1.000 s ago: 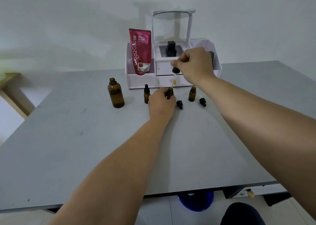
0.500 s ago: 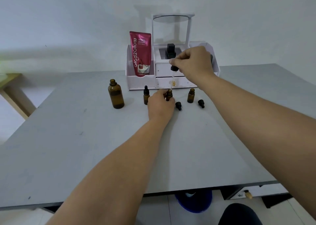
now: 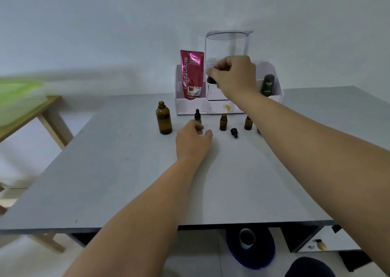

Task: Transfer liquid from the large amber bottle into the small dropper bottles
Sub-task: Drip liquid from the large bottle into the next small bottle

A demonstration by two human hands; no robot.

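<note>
Your right hand (image 3: 234, 76) pinches the dropper cap (image 3: 211, 80) high above the table's (image 3: 126, 171) far edge; its pipette is blurred, so its direction is unclear. Your left hand (image 3: 193, 140) rests half-curled and empty. Swinging across could topple the upright, open large amber bottle (image 3: 164, 118) or drip.

A home vanity corner is suggested by the white cosmetics organiser (image 3: 190, 106) and pink cream tube (image 3: 191, 74) at upper centre
</note>
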